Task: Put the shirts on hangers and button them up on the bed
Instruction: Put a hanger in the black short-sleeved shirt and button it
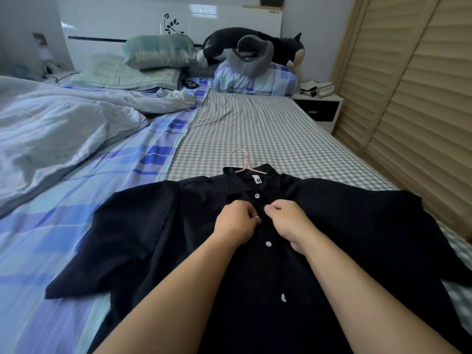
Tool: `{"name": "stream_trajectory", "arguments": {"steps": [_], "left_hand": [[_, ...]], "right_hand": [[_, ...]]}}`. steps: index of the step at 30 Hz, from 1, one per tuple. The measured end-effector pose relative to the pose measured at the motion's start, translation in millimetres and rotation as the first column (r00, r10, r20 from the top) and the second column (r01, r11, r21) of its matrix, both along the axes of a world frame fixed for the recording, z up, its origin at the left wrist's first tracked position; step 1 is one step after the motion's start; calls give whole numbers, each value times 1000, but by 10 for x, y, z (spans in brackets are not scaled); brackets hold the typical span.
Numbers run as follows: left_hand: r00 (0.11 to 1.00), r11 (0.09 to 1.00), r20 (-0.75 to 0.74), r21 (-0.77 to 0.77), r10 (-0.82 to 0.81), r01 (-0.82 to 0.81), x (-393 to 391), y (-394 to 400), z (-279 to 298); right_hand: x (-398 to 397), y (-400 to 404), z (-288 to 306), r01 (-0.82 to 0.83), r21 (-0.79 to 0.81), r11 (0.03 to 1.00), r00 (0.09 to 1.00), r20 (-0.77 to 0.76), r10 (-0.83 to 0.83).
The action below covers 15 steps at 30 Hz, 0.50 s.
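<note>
Centrally, the black shirt (319, 213) placket is pinched by left hand (236, 222) and right hand (286, 221); unfastened buttons are ranged toward the lower frame.

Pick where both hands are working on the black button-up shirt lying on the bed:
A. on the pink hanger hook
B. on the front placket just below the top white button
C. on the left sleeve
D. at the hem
B: the left hand and right hand pinch the placket of the black button-up shirt just below the top white button, away from the pink hanger hook.
</note>
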<state>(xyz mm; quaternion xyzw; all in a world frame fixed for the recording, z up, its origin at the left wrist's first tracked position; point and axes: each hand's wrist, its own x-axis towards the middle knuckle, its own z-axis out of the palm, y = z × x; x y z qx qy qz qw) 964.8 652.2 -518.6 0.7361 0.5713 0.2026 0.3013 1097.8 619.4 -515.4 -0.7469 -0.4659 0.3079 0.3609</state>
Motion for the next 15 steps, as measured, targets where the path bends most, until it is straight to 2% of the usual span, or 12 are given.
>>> {"name": "stream_trajectory", "arguments": {"steps": [2, 3, 5, 8, 9, 11, 13, 15], "left_hand": [[996, 998, 89, -60, 20, -14, -27, -33, 87], [980, 994, 192, -106, 51, -31, -67, -78, 146], [904, 980, 404, -190, 136, -62, -186, -229, 249], [791, 963, 566, -246, 232, -106, -328, -476, 260], [761, 958, 598, -263, 251, -109, -344, -535, 222], [718, 955, 642, -275, 269, -111, -358, -601, 120], [705, 959, 660, -263, 259, -107, -360, -605, 1], [701, 966, 672, -237, 238, -101, -365, -595, -94]], "right_hand": [[68, -41, 18, -14, -13, 1000, 987, -159, 11], [103, -65, 48, -38, -6, 999, 972, -232, 35], [178, -145, 176, -82, 26, 996, 914, -396, 86], [218, -296, 340, -97, 75, 992, 799, -589, 123], [185, -339, 348, -90, 77, 993, 792, -598, 118], [67, -424, 270, -69, 88, 994, 845, -525, 105], [-23, -490, 135, -47, 118, 992, 875, -474, 98], [-30, -538, 53, 0, 148, 989, 846, -527, 79]]}}
